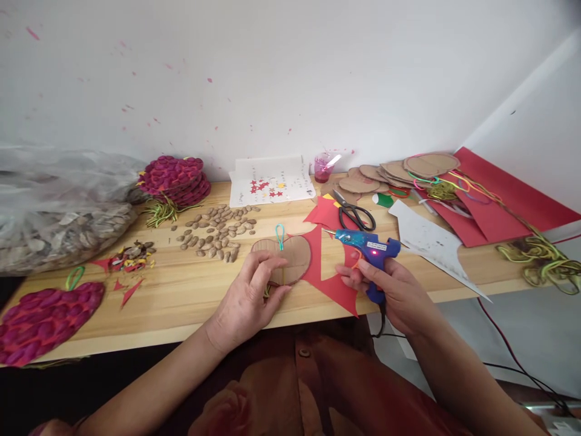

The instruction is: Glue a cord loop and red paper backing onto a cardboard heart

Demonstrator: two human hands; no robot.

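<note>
My right hand (402,297) grips a blue glue gun (363,242) by its handle, with its nozzle pointing left and a red light lit on its side. An orange loop shows near the fingers. Curled over the lower left of a cardboard cutout (297,254), my left hand (252,287) holds it against the table, thumb and fingers a little apart. A turquoise cord loop (280,236) stands at the cutout's top. Green strands (267,291) show partly under my left hand. Red paper scraps (338,290) lie under and beside the cutout.
Brown seeds (213,233) lie behind my left hand. Purple seed-covered pieces (175,178) are stacked further back; another (49,318) lies front left. Black scissors (356,212), a plastic cup (324,168), cardboard pieces (431,163) and red sheets (512,194) sit behind and right. A bulging bag (54,212) stands left.
</note>
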